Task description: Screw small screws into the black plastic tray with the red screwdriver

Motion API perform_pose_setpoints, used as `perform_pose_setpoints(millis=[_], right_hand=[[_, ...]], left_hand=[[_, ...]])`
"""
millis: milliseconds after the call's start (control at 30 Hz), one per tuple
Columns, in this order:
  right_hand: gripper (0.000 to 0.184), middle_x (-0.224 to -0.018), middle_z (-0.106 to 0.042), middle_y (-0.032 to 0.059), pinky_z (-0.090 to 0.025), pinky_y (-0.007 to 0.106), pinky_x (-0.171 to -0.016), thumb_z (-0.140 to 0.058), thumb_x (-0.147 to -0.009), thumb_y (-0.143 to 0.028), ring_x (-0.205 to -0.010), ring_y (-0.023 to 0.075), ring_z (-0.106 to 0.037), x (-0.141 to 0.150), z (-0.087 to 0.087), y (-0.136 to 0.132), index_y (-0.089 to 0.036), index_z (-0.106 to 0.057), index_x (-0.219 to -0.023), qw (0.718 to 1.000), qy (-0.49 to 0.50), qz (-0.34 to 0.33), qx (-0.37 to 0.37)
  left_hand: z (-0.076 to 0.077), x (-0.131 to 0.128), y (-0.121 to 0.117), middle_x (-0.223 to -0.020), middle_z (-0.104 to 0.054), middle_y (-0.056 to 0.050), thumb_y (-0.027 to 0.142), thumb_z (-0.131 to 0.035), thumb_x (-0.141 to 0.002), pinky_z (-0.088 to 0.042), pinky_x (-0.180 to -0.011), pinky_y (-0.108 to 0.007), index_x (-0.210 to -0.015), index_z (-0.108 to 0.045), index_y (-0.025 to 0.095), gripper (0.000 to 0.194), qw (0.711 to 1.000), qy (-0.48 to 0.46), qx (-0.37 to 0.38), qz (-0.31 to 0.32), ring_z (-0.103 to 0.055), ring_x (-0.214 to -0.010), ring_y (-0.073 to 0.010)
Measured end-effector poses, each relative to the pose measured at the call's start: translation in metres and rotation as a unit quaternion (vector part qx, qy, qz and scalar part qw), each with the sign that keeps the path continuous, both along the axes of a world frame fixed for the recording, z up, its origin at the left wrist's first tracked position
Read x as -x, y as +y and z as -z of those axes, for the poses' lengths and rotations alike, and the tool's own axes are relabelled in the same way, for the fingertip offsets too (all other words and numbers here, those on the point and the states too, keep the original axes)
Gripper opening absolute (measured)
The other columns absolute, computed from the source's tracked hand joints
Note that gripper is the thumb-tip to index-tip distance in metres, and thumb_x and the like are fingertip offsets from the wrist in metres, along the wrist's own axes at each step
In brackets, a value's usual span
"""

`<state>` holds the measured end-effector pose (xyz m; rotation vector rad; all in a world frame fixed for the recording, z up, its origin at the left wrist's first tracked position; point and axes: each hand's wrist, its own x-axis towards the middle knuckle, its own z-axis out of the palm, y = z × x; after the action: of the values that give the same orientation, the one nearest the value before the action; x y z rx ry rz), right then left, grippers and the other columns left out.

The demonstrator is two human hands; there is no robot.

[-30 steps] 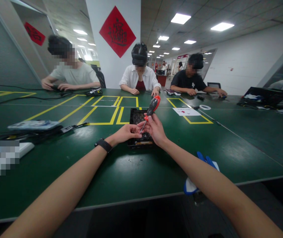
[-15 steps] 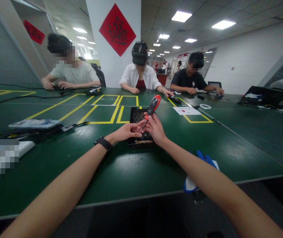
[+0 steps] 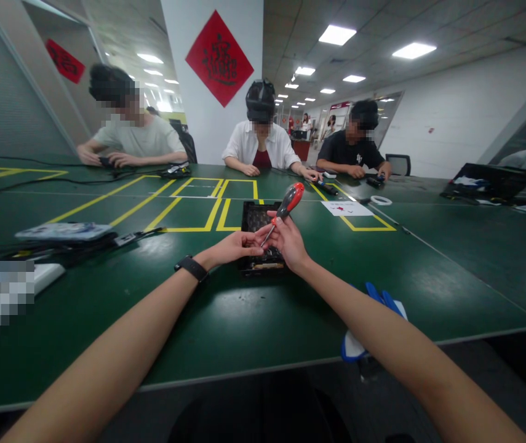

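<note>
The tabletop (image 3: 429, 271) is smooth and glossy. The screwdriver (image 3: 285, 202) pairs a smooth plastic-looking handle in 2 colours with a bare metal shank. The sheet (image 3: 346, 208) looks like matt paper; the gloves (image 3: 382, 298) look like matt cloth.

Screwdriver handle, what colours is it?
The handle is dark grey and red; head view shows it best.

My right hand (image 3: 289, 241) holds the red-and-gray screwdriver (image 3: 285, 206) tilted over the black open case (image 3: 258, 218); my left hand (image 3: 239, 247) meets its tip there. Right of the case, nearer me, lie blue-and-white gloves (image 3: 354, 346).
</note>
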<state>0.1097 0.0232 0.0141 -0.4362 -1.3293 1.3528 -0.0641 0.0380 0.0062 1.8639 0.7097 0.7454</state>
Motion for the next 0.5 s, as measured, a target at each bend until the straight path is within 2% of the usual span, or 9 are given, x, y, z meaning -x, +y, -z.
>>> perform_pose_setpoints(millis=[133, 400, 500], right_hand=[[0.033, -0.071, -0.064, -0.0009, -0.049, 0.022, -0.051, -0.048, -0.085, -0.043, -0.059, 0.0112, -0.062, 0.0006, 0.0001, 0.0005, -0.022, -0.045, -0.111, 1.000, -0.004, 0.008, 0.005], [0.034, -0.069, -0.063, -0.0010, -0.049, 0.022, -0.052, -0.046, -0.086, -0.043, -0.058, 0.0114, -0.062, 0.0007, -0.0006, -0.0005, -0.022, -0.045, -0.113, 1.000, -0.002, -0.004, 0.001], [0.031, -0.070, -0.064, -0.0004, -0.049, 0.023, -0.050, -0.044, -0.087, -0.039, -0.058, 0.0123, -0.062, 0.0003, -0.0003, 0.0002, -0.021, -0.044, -0.113, 1.000, 0.002, -0.017, 0.008]], left_hand=[[0.0059, -0.0037, 0.0007, -0.079, -0.062, 0.000, 0.030, -0.073, -0.065, -0.044, -0.070, -0.024, -0.085, -0.060, 0.011, 0.031, 0.999, -0.034, 0.009, -0.028, -0.056, -0.070, -0.0093], [0.0080, 0.0006, 0.0053, -0.076, -0.063, -0.002, 0.031, -0.072, -0.066, -0.045, -0.068, -0.025, -0.078, -0.061, 0.011, 0.026, 1.000, -0.006, 0.006, -0.016, -0.056, -0.068, -0.0107], [0.0079, 0.0021, 0.0065, -0.080, -0.066, -0.004, 0.033, -0.069, -0.069, -0.046, -0.072, -0.027, -0.080, -0.065, 0.010, 0.026, 1.000, 0.002, 0.003, 0.002, -0.058, -0.072, -0.0123]])
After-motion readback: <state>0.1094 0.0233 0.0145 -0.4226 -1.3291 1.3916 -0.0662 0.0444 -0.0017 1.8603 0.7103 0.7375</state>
